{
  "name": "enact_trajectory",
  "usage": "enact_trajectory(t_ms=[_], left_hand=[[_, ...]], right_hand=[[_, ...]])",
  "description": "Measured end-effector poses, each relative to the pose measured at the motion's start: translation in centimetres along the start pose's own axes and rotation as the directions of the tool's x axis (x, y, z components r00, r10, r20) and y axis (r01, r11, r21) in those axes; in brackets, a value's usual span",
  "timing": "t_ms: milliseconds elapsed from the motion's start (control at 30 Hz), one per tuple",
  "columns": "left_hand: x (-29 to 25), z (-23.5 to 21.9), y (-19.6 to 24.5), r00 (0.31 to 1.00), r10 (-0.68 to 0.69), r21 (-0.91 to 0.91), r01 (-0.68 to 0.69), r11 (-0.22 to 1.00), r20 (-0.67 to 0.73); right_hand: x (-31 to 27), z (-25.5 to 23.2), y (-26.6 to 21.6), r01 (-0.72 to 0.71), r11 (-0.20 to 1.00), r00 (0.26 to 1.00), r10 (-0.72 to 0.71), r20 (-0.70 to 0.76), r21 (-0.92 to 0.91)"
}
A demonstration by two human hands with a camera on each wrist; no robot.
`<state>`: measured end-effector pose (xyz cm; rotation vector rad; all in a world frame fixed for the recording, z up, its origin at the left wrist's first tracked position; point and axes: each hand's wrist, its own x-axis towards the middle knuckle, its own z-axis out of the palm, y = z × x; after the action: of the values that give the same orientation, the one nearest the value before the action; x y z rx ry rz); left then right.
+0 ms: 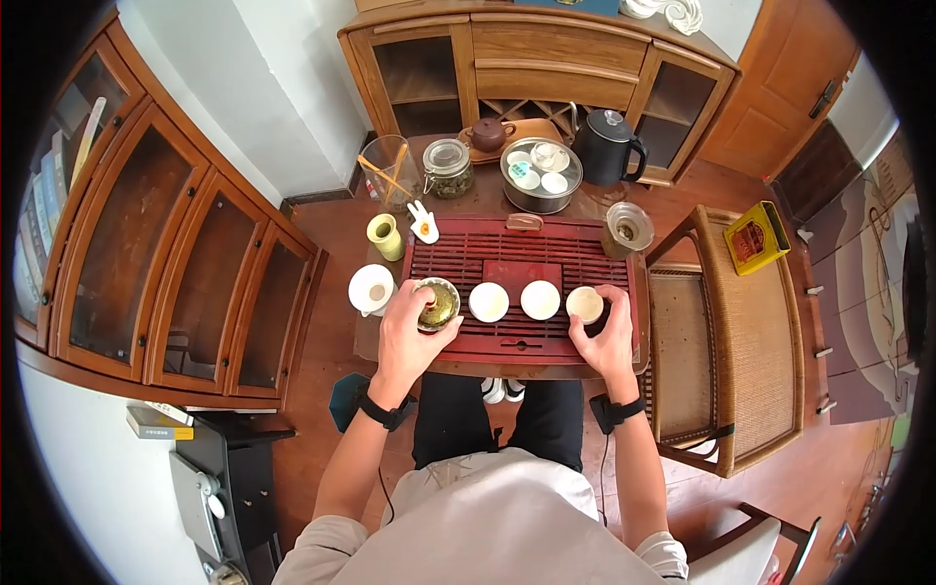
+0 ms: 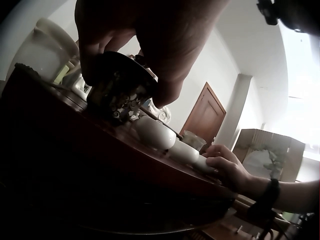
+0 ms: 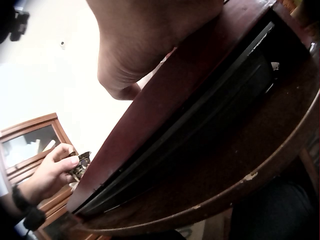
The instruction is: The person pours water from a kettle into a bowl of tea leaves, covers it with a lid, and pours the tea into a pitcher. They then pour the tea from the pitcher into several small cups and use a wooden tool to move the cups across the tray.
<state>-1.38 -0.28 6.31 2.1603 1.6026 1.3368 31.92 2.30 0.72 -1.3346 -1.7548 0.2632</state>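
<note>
My left hand (image 1: 407, 327) grips a lidded tea bowl, a gaiwan (image 1: 444, 304), at the left of the red slatted tea tray (image 1: 458, 346). Its patterned, dark-looking side (image 2: 120, 95) shows between the fingers in the left wrist view. At the tray's right, my right hand (image 1: 606, 336) holds a small white teacup (image 1: 584, 304) between thumb and fingers. Two more white teacups, one (image 1: 488, 302) nearer the gaiwan and another (image 1: 540, 300) nearer the right hand, stand in a row between the hands. The right wrist view hides most of the held cup behind the hand and tray edge.
A white pitcher (image 1: 371, 291) and a green vase (image 1: 384, 237) stand left of the tray. Behind it are a glass holder (image 1: 392, 175), a lidded jar (image 1: 448, 168), a brown teapot (image 1: 487, 135), a metal basin (image 1: 541, 200) and a black kettle (image 1: 606, 151). A strainer cup (image 1: 627, 229) is back right.
</note>
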Motion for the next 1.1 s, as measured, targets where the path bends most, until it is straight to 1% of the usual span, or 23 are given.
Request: enact_trajectory(t_ms=[200, 300, 500, 567, 667, 867, 967, 1100], left_hand=[[0.5, 0.1, 0.1, 1.0, -0.014, 0.03, 0.013, 0.999, 0.002], [0.9, 0.1, 0.3, 1.0, -0.005, 0.076, 0.005, 0.997, 0.005], [1.6, -0.1, 0.6, 0.998, -0.038, 0.1, 0.034, 0.994, 0.041], [1.9, -0.2, 0.4, 0.994, -0.087, 0.053, 0.084, 0.995, 0.067], [2.2, -0.1, -0.1, 0.991, -0.106, -0.003, 0.107, 0.994, 0.076], [2.3, 0.1, -0.4, 0.99, -0.109, -0.001, 0.109, 0.994, 0.095], [2.2, 0.0, -0.2, 0.989, -0.112, 0.001, 0.113, 0.994, 0.093], [1.9, 0.1, -0.3, 0.989, -0.128, -0.007, 0.129, 0.992, 0.081]], right_hand=[[-0.1, 0.1, 0.1, -0.007, 1.0, 1.0, 0.007, -0.006, 0.007], [0.1, -0.1, -0.1, -0.013, 1.0, 1.0, 0.013, -0.004, 0.007], [0.1, -0.1, -0.3, -0.013, 1.0, 1.0, 0.013, -0.001, 0.003], [0.1, -0.2, -0.3, -0.001, 1.0, 1.0, 0.001, -0.003, -0.004], [0.1, -0.1, -0.2, -0.004, 1.0, 1.0, 0.004, -0.003, 0.009], [0.1, 0.0, -0.1, -0.014, 1.0, 1.0, 0.014, -0.001, 0.009], [0.0, 0.1, 0.1, 0.001, 1.0, 1.0, -0.001, -0.006, 0.002], [0.0, 0.1, -0.1, -0.017, 1.0, 1.0, 0.017, -0.008, 0.0]])
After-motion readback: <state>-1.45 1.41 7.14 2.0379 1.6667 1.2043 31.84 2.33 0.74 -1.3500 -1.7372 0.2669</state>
